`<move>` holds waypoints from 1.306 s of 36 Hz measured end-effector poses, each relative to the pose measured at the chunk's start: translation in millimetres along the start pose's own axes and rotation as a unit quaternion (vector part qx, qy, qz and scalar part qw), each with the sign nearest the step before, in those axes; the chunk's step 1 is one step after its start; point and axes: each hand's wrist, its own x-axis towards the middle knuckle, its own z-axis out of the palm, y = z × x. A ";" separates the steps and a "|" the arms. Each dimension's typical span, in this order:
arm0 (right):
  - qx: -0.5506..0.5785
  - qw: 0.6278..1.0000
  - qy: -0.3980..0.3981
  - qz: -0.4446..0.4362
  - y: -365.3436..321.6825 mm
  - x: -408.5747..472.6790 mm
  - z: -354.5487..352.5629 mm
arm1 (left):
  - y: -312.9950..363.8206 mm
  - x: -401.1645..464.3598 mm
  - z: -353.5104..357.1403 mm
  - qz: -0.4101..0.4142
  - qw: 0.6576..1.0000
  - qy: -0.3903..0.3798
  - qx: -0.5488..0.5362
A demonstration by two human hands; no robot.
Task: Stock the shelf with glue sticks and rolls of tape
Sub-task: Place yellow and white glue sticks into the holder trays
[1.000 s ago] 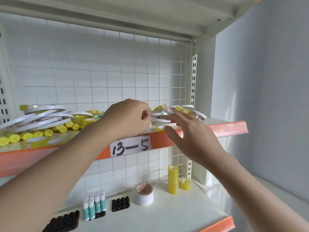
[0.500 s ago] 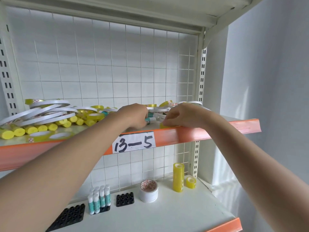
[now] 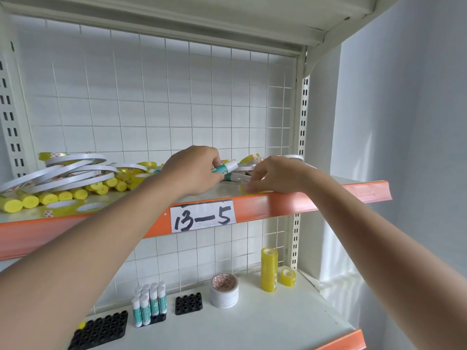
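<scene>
My left hand (image 3: 192, 170) is on the upper shelf (image 3: 316, 202), shut on a white and teal glue stick (image 3: 226, 167) that points right. My right hand (image 3: 275, 174) rests at the shelf's front edge, its fingertips pinching a thin yellow roll of tape (image 3: 246, 189) lying flat. Another glue stick (image 3: 235, 176) lies between the hands. Behind and to the left lies a heap of thin white tape rolls (image 3: 68, 170) and yellow rolls (image 3: 48, 198). On the lower shelf (image 3: 278, 322) stand several glue sticks (image 3: 149, 303) in a black holder.
The lower shelf also carries two empty black holders (image 3: 188, 303) (image 3: 101, 330), a wide white tape roll (image 3: 224, 290), a tall stack of yellow tape (image 3: 269, 269) and one small yellow roll (image 3: 288, 276). A label reading 13-5 (image 3: 203, 218) hangs on the orange shelf edge. A wall stands on the right.
Both hands reached further onto the upper shelf. The left hand now holds up a glue stick, and the right hand, spread open before, has closed its fingertips on a yellow roll.
</scene>
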 end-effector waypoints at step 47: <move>0.126 0.988 0.048 0.077 -18.0 -136.5 284.8 | -82.5 -210.3 232.7 -0.123 0.881 -0.132 -0.437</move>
